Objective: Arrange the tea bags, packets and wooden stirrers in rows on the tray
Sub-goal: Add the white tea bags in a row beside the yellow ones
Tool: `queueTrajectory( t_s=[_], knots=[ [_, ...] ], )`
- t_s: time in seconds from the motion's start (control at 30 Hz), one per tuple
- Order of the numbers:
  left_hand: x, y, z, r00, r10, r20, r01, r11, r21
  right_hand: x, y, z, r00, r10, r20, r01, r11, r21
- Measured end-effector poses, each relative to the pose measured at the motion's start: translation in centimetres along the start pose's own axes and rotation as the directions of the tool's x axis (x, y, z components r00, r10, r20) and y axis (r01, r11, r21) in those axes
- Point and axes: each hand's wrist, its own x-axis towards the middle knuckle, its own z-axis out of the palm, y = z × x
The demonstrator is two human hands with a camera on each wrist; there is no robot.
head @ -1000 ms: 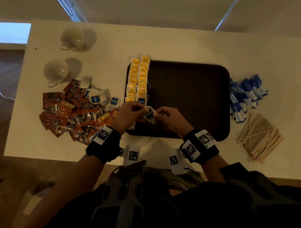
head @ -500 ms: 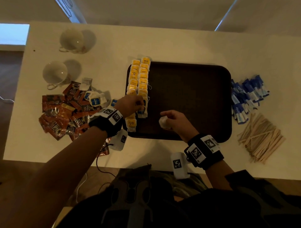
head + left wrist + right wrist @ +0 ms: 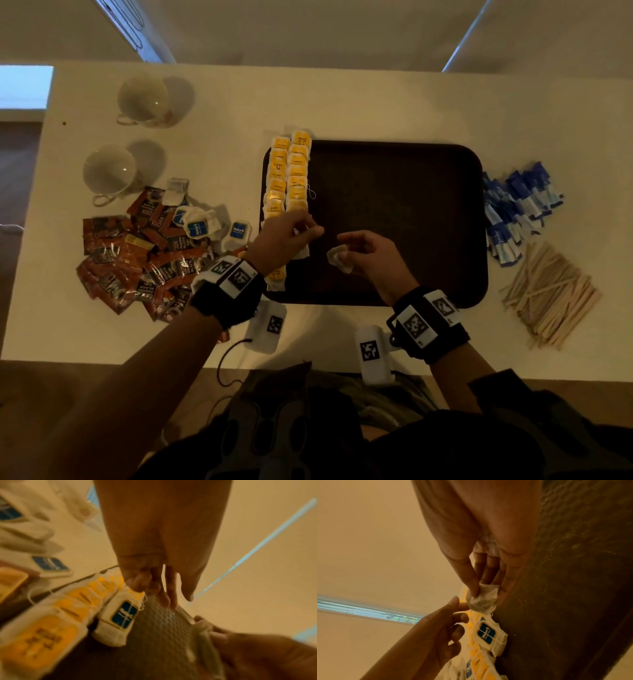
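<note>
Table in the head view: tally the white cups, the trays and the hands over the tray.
White cups: 2
Tray: 1
Hands over the tray: 2, the left hand and the right hand
Total: 5

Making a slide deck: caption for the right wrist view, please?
Right hand pinches a white tea bag above the dark tray, beside a blue-labelled tea bag.

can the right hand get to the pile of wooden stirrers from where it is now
Probably, but not freely: the wooden stirrers lie uncovered right of the tray, on the right hand side, yet that hand pinches a tea bag.
</note>
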Motion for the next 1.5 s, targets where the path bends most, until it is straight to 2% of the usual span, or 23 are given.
queueTrajectory(
  t_s=[0.07, 0.17, 0.23, 0.33, 0.43, 0.5, 0.67, 0.87, 1.1, 1.27, 1.37, 1.5],
  knots=[
    [-0.5, 0.7, 0.4, 0.985, -0.056, 0.160, 0.080, 0.986, -0.143, 0.1, -0.1, 0.1, 1.000, -0.027, 0.005, 0.027, 1.000, 0.004],
    [-1.0, 1.4, 0.6, 0.935, -0.178, 0.306, 0.286, 0.889, -0.357, 0.5, -0.2, 0.3, 0.997, -0.078, 0.008, 0.078, 0.997, 0.007],
    [-1.2, 1.6, 0.7, 0.910, -0.219, 0.353, 0.371, 0.812, -0.452, 0.6, -0.2, 0.5, 0.993, -0.115, 0.009, 0.115, 0.993, -0.017],
    [-1.2, 1.7, 0.6, 0.897, -0.250, 0.365, 0.424, 0.722, -0.546, 0.8, -0.1, 0.9, 0.982, -0.188, 0.016, 0.188, 0.979, -0.072],
    [-1.1, 1.5, 0.3, 0.866, -0.304, 0.398, 0.494, 0.647, -0.581, 0.8, -0.1, 1.1, 0.978, -0.204, 0.050, 0.207, 0.976, -0.063],
    [-1.2, 1.3, 0.0, 0.853, -0.289, 0.436, 0.514, 0.611, -0.601, 0.8, 0.0, 1.2, 0.973, -0.215, 0.084, 0.220, 0.974, -0.046],
    [-1.5, 0.6, 0.0, 0.878, -0.260, 0.402, 0.471, 0.620, -0.627, 0.7, 0.4, 1.4, 0.959, -0.265, 0.103, 0.274, 0.959, -0.079],
    [-1.2, 0.5, 0.4, 0.856, -0.290, 0.428, 0.513, 0.575, -0.637, 0.6, 0.4, 1.8, 0.945, -0.307, 0.116, 0.321, 0.938, -0.133],
    [-1.0, 1.1, 0.3, 0.903, -0.189, 0.386, 0.407, 0.667, -0.624, 0.7, 0.0, 2.2, 0.931, -0.359, 0.065, 0.365, 0.916, -0.167],
    [-1.4, 0.8, 0.2, 0.951, -0.163, 0.261, 0.299, 0.695, -0.654, 0.8, 0.1, 2.2, 0.958, -0.279, -0.072, 0.268, 0.954, -0.135],
    [-1.6, 0.4, 0.3, 0.966, -0.170, 0.194, 0.256, 0.722, -0.643, 0.8, 0.1, 1.8, 0.989, -0.146, -0.005, 0.145, 0.988, -0.052],
    [-1.8, -0.1, 0.6, 0.976, -0.183, 0.118, 0.217, 0.781, -0.586, 0.8, 0.4, 1.7, 0.997, -0.071, 0.033, 0.072, 0.997, -0.031]
  ],
)
